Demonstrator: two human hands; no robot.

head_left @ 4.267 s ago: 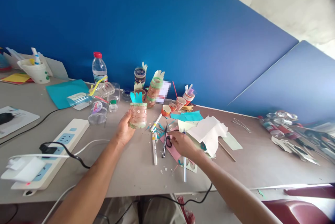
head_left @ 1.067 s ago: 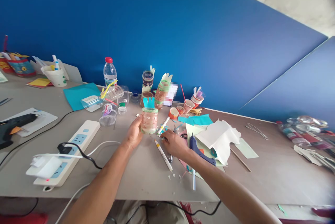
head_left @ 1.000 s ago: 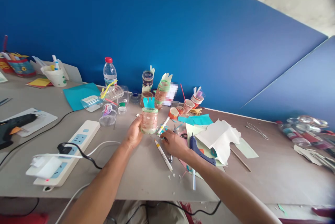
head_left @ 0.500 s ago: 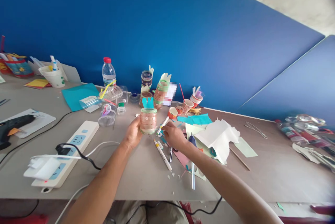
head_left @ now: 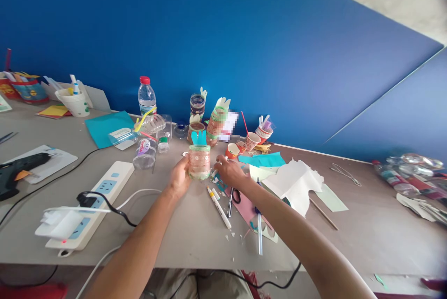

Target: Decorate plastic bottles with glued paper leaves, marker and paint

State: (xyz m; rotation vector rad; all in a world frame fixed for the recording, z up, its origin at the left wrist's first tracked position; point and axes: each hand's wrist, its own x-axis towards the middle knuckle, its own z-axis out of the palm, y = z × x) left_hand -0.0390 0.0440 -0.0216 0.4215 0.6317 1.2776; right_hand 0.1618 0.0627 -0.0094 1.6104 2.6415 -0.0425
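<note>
My left hand (head_left: 180,179) is wrapped around the side of a cut plastic bottle (head_left: 199,164) lined in brownish pink, with green bands and small eye-like marks. Blue paper cut into finger shapes (head_left: 199,138) rises from its rim. Just right of it, my right hand (head_left: 228,171) has its fingers closed on a white marker, which they mostly cover. A second white marker (head_left: 219,207) with a yellow band lies below, beside a dark pen (head_left: 229,202) and black scissors (head_left: 237,195) on pink paper (head_left: 246,207).
Similar decorated bottles (head_left: 216,124) stand behind. White crumpled paper (head_left: 296,182) and a glue gun stick (head_left: 260,234) lie right. Clear bottles (head_left: 144,152), a power strip (head_left: 92,208) and a black glue gun (head_left: 23,171) are left. Paper cups (head_left: 253,140) stand near the blue partition.
My right hand has moved up and slightly right, from the scraps near the pen onto the upper white marker. The left hand keeps holding the bottle in nearly the same place.
</note>
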